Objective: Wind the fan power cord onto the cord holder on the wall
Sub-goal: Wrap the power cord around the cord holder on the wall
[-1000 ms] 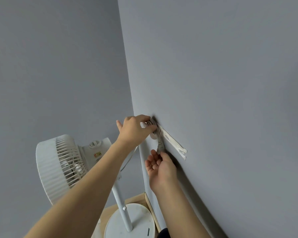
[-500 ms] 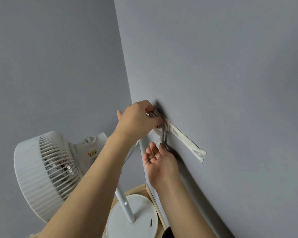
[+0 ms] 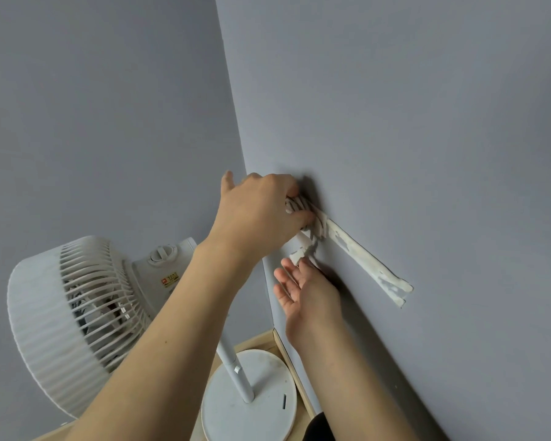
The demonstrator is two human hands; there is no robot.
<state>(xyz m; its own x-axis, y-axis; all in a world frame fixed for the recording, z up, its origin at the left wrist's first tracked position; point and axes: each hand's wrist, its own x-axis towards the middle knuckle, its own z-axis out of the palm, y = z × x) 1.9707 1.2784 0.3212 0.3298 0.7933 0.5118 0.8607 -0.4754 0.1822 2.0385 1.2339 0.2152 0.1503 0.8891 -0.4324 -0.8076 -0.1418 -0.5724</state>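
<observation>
Cord holder (image 3: 368, 261): a pale strip on the grey wall (image 3: 427, 122), long axis slanting down to the right. Power cord (image 3: 303, 206) is coiled around its upper-left end. Left hand (image 3: 261, 214), knuckles up, pinches the coils. Right hand (image 3: 306, 294), below the holder, palm open, fingertips touching the plug (image 3: 299, 254).
</observation>
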